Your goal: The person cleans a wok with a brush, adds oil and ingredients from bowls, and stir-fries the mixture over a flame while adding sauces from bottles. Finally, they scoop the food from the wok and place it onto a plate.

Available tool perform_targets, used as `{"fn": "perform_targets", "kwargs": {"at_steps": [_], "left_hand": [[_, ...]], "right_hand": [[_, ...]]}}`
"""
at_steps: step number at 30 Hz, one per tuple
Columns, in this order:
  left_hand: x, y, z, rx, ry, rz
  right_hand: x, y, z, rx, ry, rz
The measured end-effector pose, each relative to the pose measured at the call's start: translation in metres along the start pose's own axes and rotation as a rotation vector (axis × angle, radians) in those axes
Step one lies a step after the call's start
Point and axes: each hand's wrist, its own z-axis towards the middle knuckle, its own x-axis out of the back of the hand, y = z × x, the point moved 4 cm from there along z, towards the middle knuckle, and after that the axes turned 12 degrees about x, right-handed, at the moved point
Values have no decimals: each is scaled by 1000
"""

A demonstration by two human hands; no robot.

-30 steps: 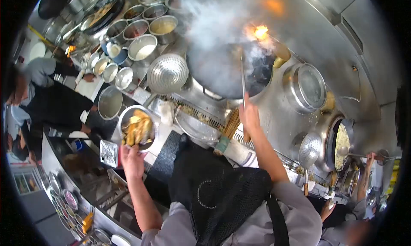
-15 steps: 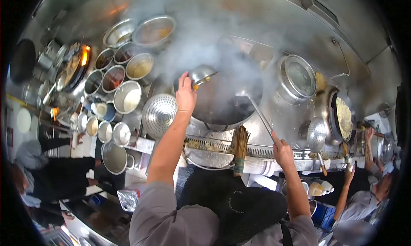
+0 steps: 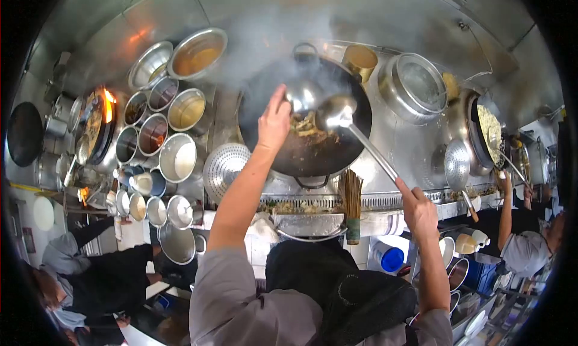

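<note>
A large black wok (image 3: 283,153) sits on the burner in front of me, steaming, with chopped food (image 3: 308,127) inside. My left hand (image 3: 274,120) reaches over the wok and holds a metal bowl (image 3: 301,95) tipped onto its side above the food. My right hand (image 3: 418,210) grips the end of a long-handled ladle (image 3: 337,112), whose bowl rests in the wok just right of the tipped bowl. A bamboo brush (image 3: 351,203) stands at the stove's front edge.
Several metal pots of sauces and seasonings (image 3: 177,114) crowd the left side, with a perforated strainer (image 3: 224,170) beside the wok. A lidded pot (image 3: 415,87) stands right of it. A co-worker (image 3: 518,244) stirs a second wok (image 3: 489,129) at far right. Another person (image 3: 90,280) stands lower left.
My left hand carried the metal bowl from beside my hip up over the wok and tipped it; food now lies in the wok. The ladle swung in beside it. Steam has thinned.
</note>
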Motion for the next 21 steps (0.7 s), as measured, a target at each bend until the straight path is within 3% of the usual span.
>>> {"fn": "perform_targets", "kwargs": {"at_steps": [1, 4, 5, 6, 8, 10, 11, 13, 15, 16, 17, 19, 20, 21], "left_hand": [[4, -14, 3, 143, 39, -95], [-3, -23, -7, 143, 4, -50], [6, -29, -10, 247, 6, -62], [18, -40, -16, 253, 204, -106], [43, -82, -47, 497, 143, -87], [89, -102, -103, 1002, 239, -675], [130, -89, -135, 1157, 186, -768], [194, -79, -227, 1314, 474, -705], [255, -72, -353, 1430, 528, -712], [281, -38, -404, 1396, 751, -716], [307, -18, -476, 1519, 817, -632], [339, 56, -597, 1480, 1099, -542], [348, 86, -690, 1601, 1368, -546], [354, 136, -756, 1672, 1427, -308]], "right_hand": [[1, -1, 3, 17, 15, 12], [7, -7, 13, 29, 37, 75], [4, -7, 22, 57, 118, 197], [-1, -7, 31, 83, 204, 325], [-30, 0, 58, 107, 272, 461], [-79, 9, 100, 154, 332, 533], [-95, 12, 123, 160, 315, 566], [-63, -20, 147, -165, -124, 779], [-80, -7, 149, -37, -187, 723], [-99, 4, 141, 47, -215, 701], [-117, 25, 134, 496, 102, 603], [-104, 59, 109, 515, 1, 407], [-88, 68, 104, 500, -36, 224], [-68, 72, 98, 460, -85, 91]]}}
